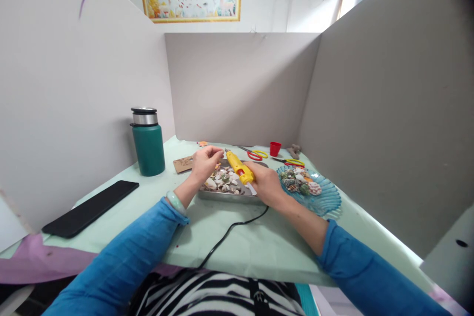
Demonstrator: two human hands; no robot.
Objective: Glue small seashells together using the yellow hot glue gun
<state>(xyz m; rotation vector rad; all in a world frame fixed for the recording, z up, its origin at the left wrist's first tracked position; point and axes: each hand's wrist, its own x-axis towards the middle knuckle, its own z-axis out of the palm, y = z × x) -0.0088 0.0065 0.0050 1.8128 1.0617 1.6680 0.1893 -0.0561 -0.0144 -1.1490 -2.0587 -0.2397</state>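
Observation:
My right hand (264, 181) is wrapped round a yellow glue gun (239, 167), its nozzle pointing up and left. Just left of the nozzle, my left hand (206, 162) has its fingertips pinched together; whatever they hold is too small to make out. Below both hands lies a metal tray (229, 196) with many small shells (222, 180) in it. A black cord (231, 228) runs from near the tray to the table's front edge. To the right, a blue glass dish (328, 198) holds larger shells (304, 188).
A green bottle (148, 150) and a black flat object (92, 207) are at the left. Behind the tray are a brown card (182, 164), two pairs of scissors (255, 156) (291, 162) and a red cup (275, 149). Grey partitions (242, 89) enclose the table.

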